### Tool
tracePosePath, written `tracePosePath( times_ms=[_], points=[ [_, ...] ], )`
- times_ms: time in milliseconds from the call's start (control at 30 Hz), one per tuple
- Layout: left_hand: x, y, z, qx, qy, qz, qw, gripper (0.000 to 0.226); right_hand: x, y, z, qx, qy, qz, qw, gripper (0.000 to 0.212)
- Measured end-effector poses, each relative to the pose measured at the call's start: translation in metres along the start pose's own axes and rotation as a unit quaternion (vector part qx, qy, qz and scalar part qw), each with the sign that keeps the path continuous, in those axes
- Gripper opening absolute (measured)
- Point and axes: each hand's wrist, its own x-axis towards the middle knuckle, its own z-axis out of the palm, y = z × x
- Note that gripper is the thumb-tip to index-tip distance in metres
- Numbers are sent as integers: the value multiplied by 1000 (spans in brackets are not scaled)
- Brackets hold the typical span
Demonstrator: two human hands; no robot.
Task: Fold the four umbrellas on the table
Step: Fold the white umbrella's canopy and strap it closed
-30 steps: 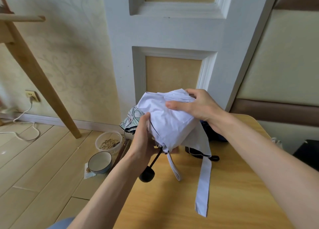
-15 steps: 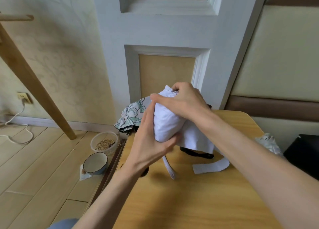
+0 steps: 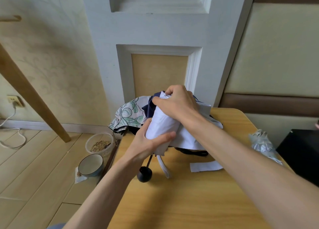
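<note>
White fabric folding umbrella (image 3: 164, 123) hung over the yellow wooden bench (image 3: 189, 203) toward twelve o'clock — the left hand (image 3: 146, 142) wrapped its fingers round the lower end, the right hand (image 3: 179, 104) clenched over the top. Rolling seemed underway; next, the loose white strap (image 3: 205, 166) at five o'clock needed winding round.

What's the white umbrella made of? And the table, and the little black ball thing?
The white umbrella looks like thin cloth, maybe nylon or polyester: it creases softly. The table looks like wood or wood-look laminate, smooth with grain streaks. The black knob seems hard, dull plastic.
</note>
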Motion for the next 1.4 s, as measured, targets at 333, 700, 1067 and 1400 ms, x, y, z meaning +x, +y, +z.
tracePosePath(
  times_ms=[333,700,1067,1400],
  points=[
    [4,-16,-2,-31,115,7,993,54,13,13,2,119,-64,-102,986,31],
    [12,-9,-32,-115,120,32,986,59,-5,134,-37,195,-149,-65,967,48],
    [17,-14,-29,-87,182,6,979,37,-8,159,-45,365,-38,-17,930,41],
    [17,-9,-39,-78,170,35,982,36,-3,162,-67,261,-145,-91,950,26]
  ],
)
